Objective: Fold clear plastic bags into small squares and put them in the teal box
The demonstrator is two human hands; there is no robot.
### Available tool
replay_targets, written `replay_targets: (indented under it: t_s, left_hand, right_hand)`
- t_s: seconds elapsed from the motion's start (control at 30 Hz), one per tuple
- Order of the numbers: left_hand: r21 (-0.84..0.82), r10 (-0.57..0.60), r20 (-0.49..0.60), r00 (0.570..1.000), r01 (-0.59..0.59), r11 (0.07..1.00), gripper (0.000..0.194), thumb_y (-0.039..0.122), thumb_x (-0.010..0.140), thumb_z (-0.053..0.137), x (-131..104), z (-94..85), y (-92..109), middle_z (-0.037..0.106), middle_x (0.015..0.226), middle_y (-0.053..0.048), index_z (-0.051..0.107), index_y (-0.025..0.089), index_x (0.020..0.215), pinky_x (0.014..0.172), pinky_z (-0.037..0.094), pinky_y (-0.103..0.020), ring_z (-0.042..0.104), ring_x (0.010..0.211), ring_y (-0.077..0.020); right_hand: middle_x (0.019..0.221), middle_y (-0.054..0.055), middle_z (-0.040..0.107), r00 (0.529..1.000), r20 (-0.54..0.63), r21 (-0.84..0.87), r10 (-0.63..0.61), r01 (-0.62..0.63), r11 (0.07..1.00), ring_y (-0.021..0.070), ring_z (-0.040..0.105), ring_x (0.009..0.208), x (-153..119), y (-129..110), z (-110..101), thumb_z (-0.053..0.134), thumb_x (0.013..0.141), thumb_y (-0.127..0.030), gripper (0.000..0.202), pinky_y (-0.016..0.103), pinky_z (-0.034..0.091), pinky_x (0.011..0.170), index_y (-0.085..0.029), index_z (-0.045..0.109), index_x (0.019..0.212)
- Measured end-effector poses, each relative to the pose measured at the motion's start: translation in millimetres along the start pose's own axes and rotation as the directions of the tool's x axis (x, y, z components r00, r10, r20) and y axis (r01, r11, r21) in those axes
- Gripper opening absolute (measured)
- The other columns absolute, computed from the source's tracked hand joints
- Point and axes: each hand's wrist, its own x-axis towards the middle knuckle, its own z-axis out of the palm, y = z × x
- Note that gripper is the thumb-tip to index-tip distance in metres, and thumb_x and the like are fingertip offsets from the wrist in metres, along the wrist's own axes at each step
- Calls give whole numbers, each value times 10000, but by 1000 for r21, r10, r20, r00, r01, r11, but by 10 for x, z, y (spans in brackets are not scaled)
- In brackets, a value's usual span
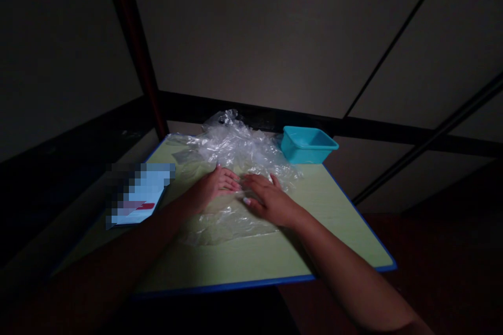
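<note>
Crumpled clear plastic sheeting [236, 141] is heaped at the back of a pale green table [251, 261], and a flatter part spreads toward the front. On the plastic rests my left hand [216, 187], its fingers stretched out to the right. Close beside it, my right hand [269, 200] lies palm down on the plastic with its fingers spread. The fingertips of the two hands nearly meet at the middle. Neither hand visibly grips anything.
A turquoise plastic basket [304, 154] stands at the table's back right corner. At the left edge lies a lit, partly pixelated screen [143, 193]. The table has a blue rim, and dark wall panels rise behind it.
</note>
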Motion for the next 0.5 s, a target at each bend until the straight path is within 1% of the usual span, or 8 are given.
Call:
replay_targets:
  t_s: [0.07,0.13,0.23,0.33,0.4,0.5]
  left_hand:
    - [-47,-12,-31,999,10,999,608,701,841,325,-24,26,56,658,758,-82,565,142,814,809,487,-390,635,755,-209]
    - [-83,-35,-26,999,32,996,593,688,857,297,-50,49,106,629,708,-56,544,154,784,741,497,-369,623,682,-190]
    - [-83,-69,25,997,70,994,596,707,846,282,-74,73,132,581,661,-23,517,165,761,638,486,-341,588,590,-165]
    - [-6,-95,100,990,96,995,625,746,810,302,-75,87,90,575,670,-26,514,161,755,609,470,-334,570,575,-159]
    - [50,-92,121,988,87,995,634,755,799,313,-67,89,46,569,672,-26,518,157,754,598,460,-323,553,559,-148]
    - [94,-63,121,991,52,994,620,739,812,314,-51,82,-4,554,672,-17,521,157,762,563,443,-299,527,531,-130]
  right_hand:
    - [1523,132,270,991,120,21,-57,55,998,245,232,1399,-24,-22,52,439,931,-405,573,562,32,1103,-189,299,1443]
    - [1536,150,203,975,209,35,-71,65,997,241,162,1425,-31,-36,110,420,937,-435,641,579,-22,1100,-164,210,1479]
    - [1530,165,194,961,265,45,-80,70,996,232,130,1434,-20,-54,171,398,940,-470,684,577,-44,1101,-142,161,1491]
    - [1526,165,202,955,284,41,-82,73,996,233,141,1432,-8,-74,183,392,940,-481,691,576,-39,1105,-150,148,1494]
    - [1523,180,197,953,296,25,-63,58,998,250,143,1430,-10,-89,169,393,941,-472,688,586,-21,1104,-136,157,1493]
    - [1525,205,144,948,319,-8,-24,28,1000,291,114,1430,-32,-114,135,399,933,-485,722,606,-1,1100,-92,158,1489]
